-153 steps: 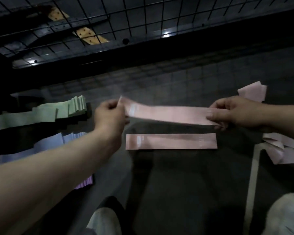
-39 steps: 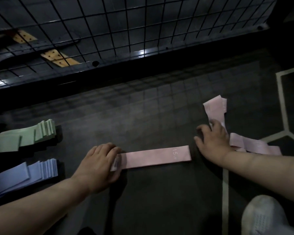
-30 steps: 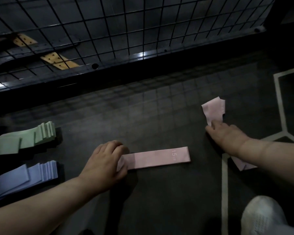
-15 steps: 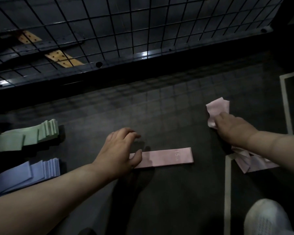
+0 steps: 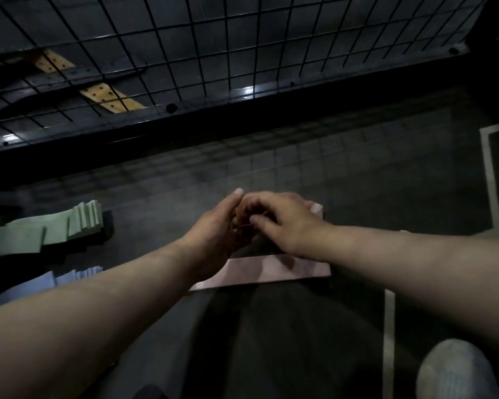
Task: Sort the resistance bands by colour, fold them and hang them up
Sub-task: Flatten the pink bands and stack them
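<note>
Both hands meet over the dark floor (image 5: 271, 341), working a pink band just beyond the flat pink band.

Left hand (image 5: 213, 228) and right hand (image 5: 285, 223) touch each other at centre frame; right fingers (image 5: 257, 218) curled down, a pale pink band corner (image 5: 317, 208) pokes out past the right knuckles, so right looks closed on it. Left fingers half curled against the right hand, grip hidden, cannot tell if it holds anything. 1 flat pink band (image 5: 271, 270) lies on the floor just under both wrists, partly covered by the left forearm. Green band stack (image 5: 55, 228) fanned at far left, blue band stack (image 5: 49, 282) nearer the camera below it, mostly behind the left arm. Wire grid panel (image 5: 213, 53) along the top. White shoe (image 5: 455, 370) bottom right, beside a white floor line (image 5: 389, 341).
</note>
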Demonstrator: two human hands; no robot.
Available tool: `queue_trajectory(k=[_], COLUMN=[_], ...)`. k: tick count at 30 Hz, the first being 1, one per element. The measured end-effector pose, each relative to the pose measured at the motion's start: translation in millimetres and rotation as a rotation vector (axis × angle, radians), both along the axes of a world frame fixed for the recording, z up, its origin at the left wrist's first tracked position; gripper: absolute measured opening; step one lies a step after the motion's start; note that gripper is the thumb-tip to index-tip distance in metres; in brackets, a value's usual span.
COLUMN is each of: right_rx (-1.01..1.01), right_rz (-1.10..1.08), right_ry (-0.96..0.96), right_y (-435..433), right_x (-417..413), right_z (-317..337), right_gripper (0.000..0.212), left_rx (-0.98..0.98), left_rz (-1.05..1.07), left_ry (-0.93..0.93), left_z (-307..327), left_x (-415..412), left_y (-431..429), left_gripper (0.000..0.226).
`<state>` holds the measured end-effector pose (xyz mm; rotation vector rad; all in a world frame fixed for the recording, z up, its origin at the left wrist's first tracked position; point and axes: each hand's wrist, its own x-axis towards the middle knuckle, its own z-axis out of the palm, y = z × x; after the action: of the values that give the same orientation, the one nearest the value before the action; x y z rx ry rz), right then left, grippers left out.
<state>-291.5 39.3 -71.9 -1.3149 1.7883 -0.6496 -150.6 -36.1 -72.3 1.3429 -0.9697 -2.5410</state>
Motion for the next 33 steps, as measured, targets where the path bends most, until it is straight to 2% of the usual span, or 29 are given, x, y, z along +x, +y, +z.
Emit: queue_trajectory(k=[2, 4, 6, 10, 14, 18, 22, 26, 31, 33], right_rx=[0.095, 0.170, 0.231, 0.268, 0.451, 0.518, 0.533, 0.412, 0.043, -0.084], right_rz=[0.086, 0.132, 0.138, -0.012, -0.071, -0.242, -0.262, -0.158, 0.074, 0.083], right_ry=[-0.069, -0.062, 0.012, 0.221, 0.488, 0.432, 0.353, 0.410, 0.221, 0.173], right_y=[5.4, 11.7, 18.5, 28.0, 28.0, 24.2, 28.3, 27.2, -9.2, -28.5], right_x=[6.2, 9.2, 6.8, -13.6, -44.5, -59.3, -65.3, -68.2, -51.1, -42.2], right_z=[0.9, 2.9, -1.3, -15.4, -21.3, -25.8, -31.2, -28.2, 13.8, 31.9], right_gripper=[0.026, 0.027, 0.023, 0.024, 0.041, 0.061, 0.071, 0.074, 0.088, 0.074], left_rx=[-0.100, -0.224, -0.250, -0.224, -0.235, -0.234, -0.307, -0.465, -0.962, -1.180], left_rz=[-0.007, -0.006, 0.040, 0.115, 0.153, 0.163, 0.129, 0.057, -0.216, -0.293], left_ry=[-0.073, -0.230, -0.371, -0.503, -0.567, -0.590, -0.611, -0.524, -0.178, -0.120], left_z=[-3.3, -6.8, -9.9, -15.7, -20.4, -20.2, -20.0, -17.5, 10.7, 21.2], left_x=[4.3, 5.4, 5.8, 10.5, 16.6, 21.1, 23.1, 23.8, 5.8, -6.1], left_y=[-0.7, -2.0, -3.4, -10.9, -21.5, -27.1, -29.6, -30.2, -28.4, -31.5], left_gripper=[0.039, 0.023, 0.016, 0.017, 0.018, 0.019, 0.017, 0.015, 0.024, 0.022])
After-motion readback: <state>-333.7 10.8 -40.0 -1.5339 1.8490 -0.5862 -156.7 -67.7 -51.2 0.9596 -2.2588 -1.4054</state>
